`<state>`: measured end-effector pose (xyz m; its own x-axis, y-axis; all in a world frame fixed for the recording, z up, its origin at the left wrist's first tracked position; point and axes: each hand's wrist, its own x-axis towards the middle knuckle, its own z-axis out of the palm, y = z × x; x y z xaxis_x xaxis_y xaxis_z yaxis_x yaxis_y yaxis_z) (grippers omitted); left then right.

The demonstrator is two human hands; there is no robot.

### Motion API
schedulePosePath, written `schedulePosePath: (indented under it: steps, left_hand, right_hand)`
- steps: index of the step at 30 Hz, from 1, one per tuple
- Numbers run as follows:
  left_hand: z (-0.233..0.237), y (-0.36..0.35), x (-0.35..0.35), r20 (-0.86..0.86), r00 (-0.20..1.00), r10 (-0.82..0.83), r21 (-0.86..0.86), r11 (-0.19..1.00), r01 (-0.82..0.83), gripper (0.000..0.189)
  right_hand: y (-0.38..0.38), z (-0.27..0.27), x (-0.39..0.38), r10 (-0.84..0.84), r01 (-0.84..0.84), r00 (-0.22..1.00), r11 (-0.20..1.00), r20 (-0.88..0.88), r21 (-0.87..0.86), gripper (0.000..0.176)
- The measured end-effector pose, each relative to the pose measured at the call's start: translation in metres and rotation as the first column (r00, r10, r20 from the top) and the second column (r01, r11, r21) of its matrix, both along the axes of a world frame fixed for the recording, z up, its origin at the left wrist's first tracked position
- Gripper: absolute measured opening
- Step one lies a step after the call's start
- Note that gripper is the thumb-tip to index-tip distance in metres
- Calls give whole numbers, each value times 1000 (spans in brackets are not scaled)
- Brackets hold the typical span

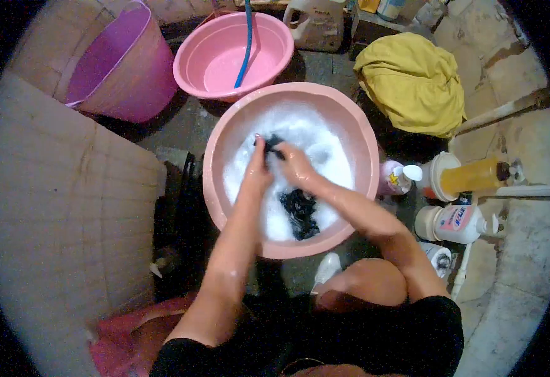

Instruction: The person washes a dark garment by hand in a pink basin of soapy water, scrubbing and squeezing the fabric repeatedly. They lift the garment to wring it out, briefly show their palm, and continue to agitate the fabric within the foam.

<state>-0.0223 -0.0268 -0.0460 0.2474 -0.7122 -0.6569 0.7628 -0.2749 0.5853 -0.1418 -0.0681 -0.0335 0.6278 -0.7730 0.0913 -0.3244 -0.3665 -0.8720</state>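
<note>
A wide pink basin [215, 179] filled with white suds stands in front of my knees. Over the foam, my left hand [260, 164] and my right hand [295, 164] are closed on a bunched black cloth [273, 143]. The cloth is wet and its kind cannot be made out. More dark wet fabric [299, 213] lies in the suds below my right wrist; whether it joins the piece in my hands is hidden by foam.
Behind stands a second pink tub [224, 60] with a blue hose [246, 50] in it. A purple bucket [127, 75] is at the left. Yellow cloth [410, 81] is heaped at the right, above a white pump bottle [460, 224] and a yellow-liquid bottle [473, 178] by the wall.
</note>
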Motion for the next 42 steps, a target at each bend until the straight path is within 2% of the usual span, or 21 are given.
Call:
schedulePosePath:
  steps: [1, 2, 7, 8, 11, 14, 17, 19, 20, 22, 23, 24, 26, 27, 28, 30, 32, 35, 38, 40, 42]
  left_hand:
    - [19, 5, 6, -321, 947, -35, 21, 999, 44, 65]
    - [17, 13, 21, -406, 885, -226, -179, 970, 165, 54]
    - [28, 34, -8, -279, 960, 30, -156, 985, -76, 39]
    - [23, 30, -12, -247, 966, 80, -155, 980, -121, 37]
    - [9, 14, -15, -231, 956, 183, -217, 948, -234, 29]
    - [19, -1, -17, -52, 997, -49, -218, 975, 37, 32]
    - [-27, -23, 39, 150, 978, -143, -188, 967, 170, 40]
    - [57, -11, 18, 574, 769, -282, 166, 959, 228, 60]
    - [-3, -21, 28, 948, 301, -103, 67, 989, 130, 59]
    - [14, -1, 11, 852, -447, -272, 293, 956, -23, 61]
    - [15, 2, 1, 801, -473, -366, 426, 905, 20, 62]
    - [3, 1, -3, 800, -473, -368, 429, 903, 23, 62]
    - [-48, -10, -1, 727, 49, -684, 609, 676, 415, 65]
    - [-105, -14, 7, 700, 371, -611, 496, 789, 363, 70]
    - [-75, -5, -1, 221, 898, -380, 92, 925, 368, 71]
    - [-21, 6, 12, -138, 969, -203, -30, 979, 201, 69]
    - [69, 21, 1, -277, 954, -118, -122, 989, 87, 45]
    - [53, 30, -5, -257, 964, -62, -163, 986, 20, 34]
    - [27, 21, -16, -153, 986, 74, -148, 984, -96, 24]
    - [21, 11, -18, -123, 989, 80, -164, 981, -100, 18]
    - [33, 6, -32, -140, 989, 55, -114, 991, -71, 26]
  right_hand:
    - [22, 34, 5, 47, -49, 999, 996, -24, -76, 22]
    - [43, 61, 11, 88, -94, 995, 984, -46, -151, 19]
    - [79, 71, 19, 309, -300, 949, 828, -60, -474, 16]
    - [59, 65, 17, 328, -222, 942, 766, 70, -603, 11]
    - [4, 21, 8, 36, -75, 996, 846, -83, -528, 22]
    - [-62, -1, -21, -249, 233, 894, 969, -373, -87, 34]
    - [-79, -20, -41, -297, 274, 878, 955, -376, -116, 37]
    - [-95, -40, -50, -237, 227, 849, 971, -473, -79, 35]
    - [-82, -40, -45, -235, 223, 850, 971, -472, -83, 35]
    - [-42, -41, -37, -452, 165, 761, 829, -466, -535, 33]
    - [-41, -42, -40, -120, -73, 823, 947, -555, -314, 33]
    - [-47, -55, -37, -20, -219, 718, 942, -696, -253, 31]
    - [-73, -73, -18, 151, -231, 638, 973, -755, 0, 28]
    - [-67, -62, -13, 137, -285, 743, 950, -655, -124, 24]
    - [-54, -40, -9, 139, -318, 829, 914, -541, -253, 20]
    - [12, 78, 4, 179, -268, 910, 942, -373, -201, 19]
    - [60, 86, 10, 137, -155, 988, 924, -76, -350, 19]
    - [86, 97, 12, 227, -199, 974, 875, 11, -442, 15]
    - [47, 36, 10, 212, -95, 972, 758, 106, -646, 13]
    - [-13, 24, -3, -98, -103, 938, 837, -332, -537, 23]
    - [-58, 12, -14, -267, 299, 818, 954, -509, -20, 36]
